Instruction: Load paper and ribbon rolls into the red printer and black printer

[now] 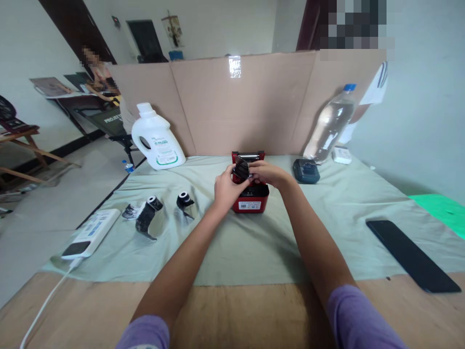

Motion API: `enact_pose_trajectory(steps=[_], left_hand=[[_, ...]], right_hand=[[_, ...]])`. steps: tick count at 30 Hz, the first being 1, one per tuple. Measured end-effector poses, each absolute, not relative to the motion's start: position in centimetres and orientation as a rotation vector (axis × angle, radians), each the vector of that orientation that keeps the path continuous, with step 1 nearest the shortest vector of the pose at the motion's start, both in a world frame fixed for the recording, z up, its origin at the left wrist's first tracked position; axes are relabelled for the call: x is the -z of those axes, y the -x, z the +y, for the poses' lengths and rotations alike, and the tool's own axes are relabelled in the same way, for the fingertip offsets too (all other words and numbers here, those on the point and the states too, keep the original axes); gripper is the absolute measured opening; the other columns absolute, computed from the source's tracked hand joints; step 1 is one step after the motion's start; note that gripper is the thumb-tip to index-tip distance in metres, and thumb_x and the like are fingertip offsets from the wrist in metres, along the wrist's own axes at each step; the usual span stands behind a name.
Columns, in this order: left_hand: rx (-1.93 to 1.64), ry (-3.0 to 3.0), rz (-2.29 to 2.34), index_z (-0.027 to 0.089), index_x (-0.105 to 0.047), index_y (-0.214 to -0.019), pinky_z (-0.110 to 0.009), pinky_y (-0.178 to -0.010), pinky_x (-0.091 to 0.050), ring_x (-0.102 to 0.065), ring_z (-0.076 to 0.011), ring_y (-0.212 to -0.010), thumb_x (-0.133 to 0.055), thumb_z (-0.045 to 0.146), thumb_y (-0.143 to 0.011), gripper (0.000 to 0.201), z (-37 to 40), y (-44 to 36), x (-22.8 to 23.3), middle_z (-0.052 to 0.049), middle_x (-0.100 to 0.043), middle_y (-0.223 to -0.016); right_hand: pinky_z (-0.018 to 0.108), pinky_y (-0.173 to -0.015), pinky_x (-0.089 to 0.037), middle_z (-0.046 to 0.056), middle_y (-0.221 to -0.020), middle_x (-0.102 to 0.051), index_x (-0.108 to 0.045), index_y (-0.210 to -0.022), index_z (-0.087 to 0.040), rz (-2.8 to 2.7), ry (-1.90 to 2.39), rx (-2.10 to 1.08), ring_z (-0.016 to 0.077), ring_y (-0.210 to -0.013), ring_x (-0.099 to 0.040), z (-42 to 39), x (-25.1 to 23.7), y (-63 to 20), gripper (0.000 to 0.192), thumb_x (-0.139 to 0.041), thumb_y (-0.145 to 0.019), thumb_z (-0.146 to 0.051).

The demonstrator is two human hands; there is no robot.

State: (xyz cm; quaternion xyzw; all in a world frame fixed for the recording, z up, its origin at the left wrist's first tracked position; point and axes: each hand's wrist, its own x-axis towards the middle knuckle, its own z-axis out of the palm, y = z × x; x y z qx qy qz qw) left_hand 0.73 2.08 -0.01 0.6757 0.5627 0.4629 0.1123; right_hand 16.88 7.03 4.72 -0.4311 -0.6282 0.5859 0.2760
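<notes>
A small red and black printer [250, 204] stands at the middle of the cloth, its lid [248, 156] raised at the back. Over its opening, my left hand [228, 186] is closed around a dark roll of paper [241, 169]. From the other side, my right hand [271, 173] reaches in with bent fingers against the roll, its fingertips partly hidden. Two more black paper rolls with white cores lie to the left: one roll [145, 217] with a long loose end, and a smaller roll [184, 199] nearer the printer.
A white jug [160, 140] and a tilted water bottle [330, 128] stand before the cardboard screen [240, 106]. Left lies a white power bank [92, 232] with a cable. A dark square device [306, 171], a small white box [341, 155] and a phone [410, 254] are right. People are beyond.
</notes>
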Motion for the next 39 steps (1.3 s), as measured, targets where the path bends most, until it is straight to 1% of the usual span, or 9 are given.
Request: enact_pose_trajectory(steps=[8, 11, 15, 17, 20, 24, 32, 36, 39], left_hand=[[-1.211, -2.096, 1.628, 0.021, -0.067, -0.120, -0.038, -0.095, -0.051, -0.066, -0.0256, -0.104, -0.071, 0.040, -0.084, 0.041, 1.9, 0.0, -1.1, -0.009, -0.069, -0.110], [-1.161, -2.141, 1.576, 0.020, -0.066, -0.128, -0.037, -0.097, -0.051, -0.063, -0.0250, -0.107, -0.076, 0.044, -0.079, 0.055, 2.3, 0.8, -1.5, -0.010, -0.063, -0.116], [-1.049, -2.114, 1.452, 0.022, -0.049, -0.148, -0.035, -0.091, -0.052, -0.064, -0.0219, -0.099, -0.082, 0.043, -0.073, 0.084, 2.7, 2.1, -2.0, -0.006, -0.068, -0.113], [-1.000, -2.087, 1.401, 0.024, -0.044, -0.152, -0.034, -0.089, -0.052, -0.065, -0.0203, -0.096, -0.082, 0.043, -0.072, 0.091, 2.7, 2.8, -2.3, -0.004, -0.069, -0.111], [-0.946, -2.131, 1.297, 0.026, -0.041, -0.154, -0.034, -0.093, -0.050, -0.065, -0.0215, -0.106, -0.083, 0.043, -0.071, 0.094, 2.4, 3.7, -3.0, -0.004, -0.069, -0.116], [-0.870, -2.231, 1.109, 0.029, -0.037, -0.156, -0.037, -0.102, -0.047, -0.062, -0.0230, -0.117, -0.083, 0.039, -0.072, 0.096, 1.5, 4.3, -4.2, -0.004, -0.069, -0.123], [-0.752, -2.430, 1.041, 0.035, -0.037, -0.156, -0.045, -0.113, -0.041, -0.050, -0.0259, -0.131, -0.079, 0.030, -0.075, 0.091, 0.4, 3.5, -4.9, -0.004, -0.061, -0.135], [-0.805, -2.423, 1.083, 0.034, -0.038, -0.155, -0.044, -0.116, -0.037, -0.043, -0.0258, -0.138, -0.076, 0.032, -0.078, 0.085, 0.8, 3.8, -4.6, -0.004, -0.055, -0.143], [-0.904, -2.405, 1.182, 0.029, -0.047, -0.149, -0.041, -0.112, -0.042, -0.053, -0.0250, -0.128, -0.075, 0.034, -0.079, 0.075, 1.4, 3.9, -4.2, -0.006, -0.058, -0.139]], right_hand=[[0.020, -0.045, -0.036, 0.005, -0.065, -0.067, -0.063, -0.077, -0.017, -1.640, 1.074, -1.620, 0.0138, -0.059, -0.063, 7.5, -4.3, -17.3, 0.009, -0.071, -0.077, -0.020], [0.022, -0.048, -0.040, 0.008, -0.070, -0.071, -0.064, -0.077, -0.018, -1.592, 1.077, -1.590, 0.0163, -0.063, -0.065, 7.9, -4.5, -18.4, 0.017, -0.073, -0.080, -0.031], [0.023, -0.049, -0.040, 0.008, -0.071, -0.071, -0.066, -0.080, -0.019, -1.470, 1.134, -1.503, 0.0164, -0.062, -0.064, 8.1, -5.1, -19.6, 0.023, -0.067, -0.088, -0.040], [0.024, -0.052, -0.041, 0.008, -0.073, -0.072, -0.070, -0.087, -0.017, -1.472, 1.126, -1.493, 0.0156, -0.062, -0.063, 7.9, -5.3, -19.8, 0.024, -0.064, -0.091, -0.040], [0.025, -0.058, -0.047, 0.010, -0.086, -0.076, -0.075, -0.094, -0.015, -1.538, 1.116, -1.530, 0.0163, -0.069, -0.065, 7.5, -5.6, -19.6, 0.024, -0.068, -0.088, -0.037], [0.025, -0.065, -0.051, 0.008, -0.092, -0.077, -0.077, -0.097, -0.015, -1.694, 1.102, -1.626, 0.0179, -0.078, -0.068, 7.1, -5.5, -19.5, 0.023, -0.077, -0.077, -0.028], [0.026, -0.072, -0.052, 0.005, -0.089, -0.077, -0.077, -0.094, -0.015, -1.987, 0.893, -1.743, 0.0171, -0.078, -0.068, 6.7, -5.1, -19.4, 0.028, -0.080, -0.074, -0.034], [0.026, -0.068, -0.052, 0.003, -0.083, -0.074, -0.072, -0.088, -0.016, -1.897, 0.895, -1.714, 0.0164, -0.075, -0.067, 6.9, -5.2, -19.1, 0.023, -0.082, -0.069, -0.027], [0.024, -0.059, -0.049, 0.000, -0.078, -0.070, -0.068, -0.085, -0.018, -1.693, 0.911, -1.702, 0.0140, -0.067, -0.064, 7.4, -5.0, -19.1, 0.024, -0.080, -0.064, -0.019]])
